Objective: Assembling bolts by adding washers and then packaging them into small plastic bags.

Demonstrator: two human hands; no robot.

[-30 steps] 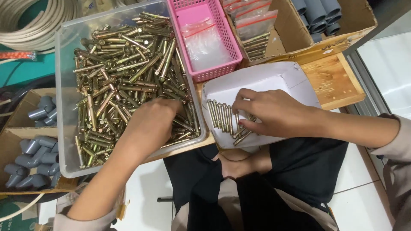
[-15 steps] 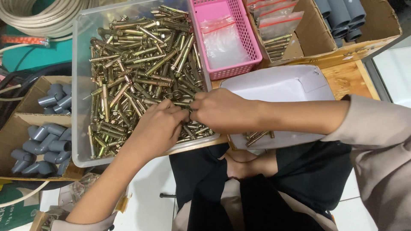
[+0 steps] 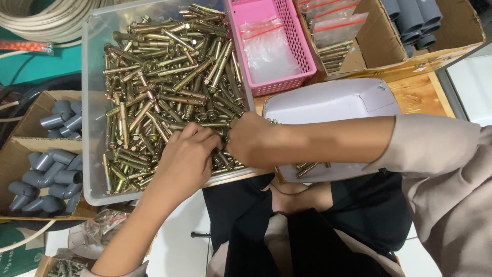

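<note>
Your left hand (image 3: 187,154) and right hand (image 3: 248,141) meet, fingers curled on brass anchor bolts (image 3: 164,82) in the clear bin (image 3: 92,102); few bolts lie in the white box (image 3: 333,100), most remain unsorted.

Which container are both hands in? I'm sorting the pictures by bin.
The clear plastic bin of brass-coloured anchor bolts, not the pink basket or cardboard boxes.

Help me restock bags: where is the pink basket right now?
In the head view, the pink basket sits at top centre, between the clear bin of brass bolts on its left and a cardboard box on its right.
</note>
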